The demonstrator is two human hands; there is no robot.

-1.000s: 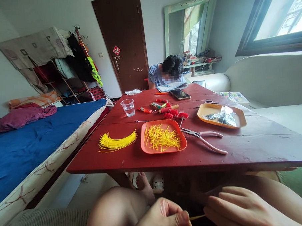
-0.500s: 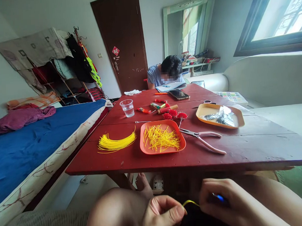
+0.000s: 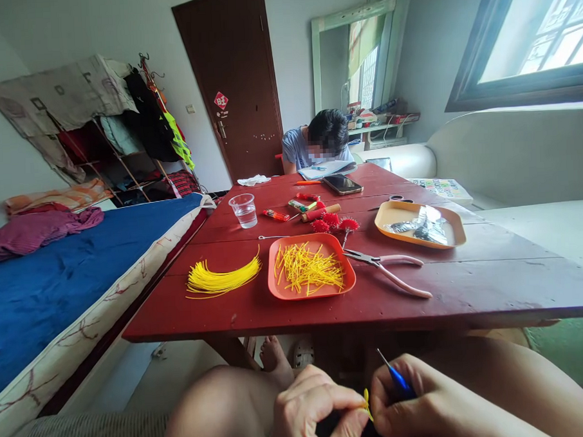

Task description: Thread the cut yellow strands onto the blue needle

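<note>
Above my lap, my left hand [image 3: 321, 407] pinches a short yellow cord [image 3: 368, 405] between thumb and fingertips. The cord is bent into a small loop and reaches across to my right hand [image 3: 406, 400], whose thumb and forefinger touch its other side. A crochet hook with a blue handle [image 3: 399, 380] is held in the same right hand, its thin metal shaft pointing up and left. On the table, an orange-red tray [image 3: 274, 290] holds many cut yellow cords [image 3: 308, 268]. Left of it lies a bundle of longer yellow cords [image 3: 221, 277].
Pink-handled pliers [image 3: 395, 275] lie beside the red tray. A yellow tray [image 3: 459, 234] with small plastic bags, a plastic cup of water [image 3: 244, 214], red spiky flowers [image 3: 333, 223], lighters [image 3: 276, 215] and a phone [image 3: 343, 184] stand farther back. A person [image 3: 324, 140] leans over the table's far end.
My hands have come closer together, and the yellow cord between them has gone from a stretched arc to a small loop. The crochet hook has swung upright, its shaft now showing.
</note>
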